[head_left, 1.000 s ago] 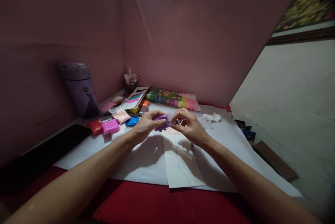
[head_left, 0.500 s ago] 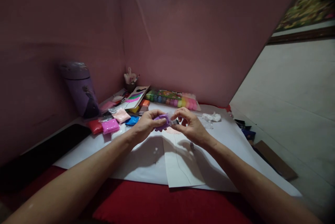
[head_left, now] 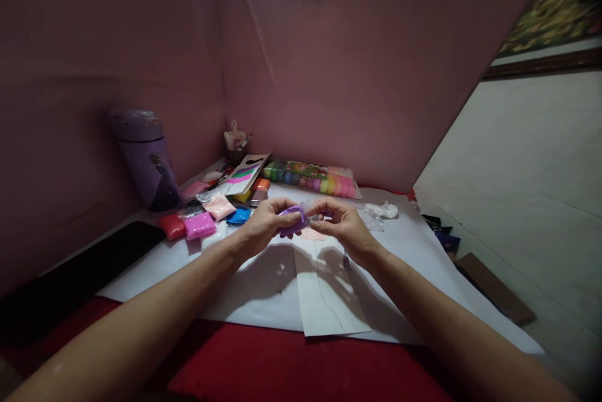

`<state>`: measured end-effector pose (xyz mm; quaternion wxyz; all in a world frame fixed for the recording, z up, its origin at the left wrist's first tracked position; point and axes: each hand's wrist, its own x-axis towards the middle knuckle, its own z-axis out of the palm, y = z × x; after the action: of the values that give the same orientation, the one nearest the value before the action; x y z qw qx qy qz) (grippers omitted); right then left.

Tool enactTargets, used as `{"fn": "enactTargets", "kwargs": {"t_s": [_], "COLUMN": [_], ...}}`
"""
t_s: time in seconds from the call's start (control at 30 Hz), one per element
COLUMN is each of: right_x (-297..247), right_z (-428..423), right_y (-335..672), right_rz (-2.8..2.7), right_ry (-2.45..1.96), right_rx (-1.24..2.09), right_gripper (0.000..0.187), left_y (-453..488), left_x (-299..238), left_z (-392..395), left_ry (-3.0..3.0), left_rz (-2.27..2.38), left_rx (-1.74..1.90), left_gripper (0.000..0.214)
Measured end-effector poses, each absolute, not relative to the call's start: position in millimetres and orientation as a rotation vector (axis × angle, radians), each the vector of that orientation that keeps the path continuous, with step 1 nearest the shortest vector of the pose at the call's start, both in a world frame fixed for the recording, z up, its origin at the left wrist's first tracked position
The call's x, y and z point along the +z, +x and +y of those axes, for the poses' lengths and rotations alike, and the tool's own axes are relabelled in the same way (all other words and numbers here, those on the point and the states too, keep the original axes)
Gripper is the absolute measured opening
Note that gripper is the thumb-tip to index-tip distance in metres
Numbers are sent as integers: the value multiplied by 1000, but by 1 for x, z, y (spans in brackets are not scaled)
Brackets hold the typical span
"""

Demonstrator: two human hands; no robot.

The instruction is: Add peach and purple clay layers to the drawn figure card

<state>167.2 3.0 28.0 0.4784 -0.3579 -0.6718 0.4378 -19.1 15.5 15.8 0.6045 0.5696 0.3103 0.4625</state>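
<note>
My left hand [head_left: 266,225] is closed round a packet of purple modelling clay [head_left: 292,219], thumb across its front. Clear plastic wrapping sticks out on the packet's right side, and my right hand [head_left: 339,225] pinches it between thumb and fingers. Both hands are raised over a sheet of card [head_left: 327,301] that bears a thin pencil line. At its far end a pale pink patch [head_left: 314,234] shows partly behind the hands. A fork [head_left: 347,262] lies by the card, below my right wrist.
Clay packets, among them magenta [head_left: 200,225], red [head_left: 173,225] and blue [head_left: 239,216], lie on the left. Behind stand a purple tumbler [head_left: 148,163] and a pen cup [head_left: 235,154]. A long pack of coloured clay [head_left: 310,177] lies along the wall; crumpled plastic [head_left: 382,210] sits right.
My right fingers have drawn closer together on the clear wrapping. My left hand keeps its hold on the purple packet, and the view has shifted very slightly.
</note>
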Motion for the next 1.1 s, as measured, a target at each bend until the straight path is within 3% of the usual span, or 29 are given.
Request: {"fn": "enactTargets", "kwargs": {"t_s": [1.1], "right_x": [21], "right_z": [4], "right_y": [157], "right_rz": [-1179], "right_ry": [-969], "right_rx": [1417], "right_gripper": [37], "left_y": [-15], "left_x": [21], "left_z": [8], "left_ry": [1442], "left_rz": [837], "left_rx": [1044], "left_gripper": [37]}}
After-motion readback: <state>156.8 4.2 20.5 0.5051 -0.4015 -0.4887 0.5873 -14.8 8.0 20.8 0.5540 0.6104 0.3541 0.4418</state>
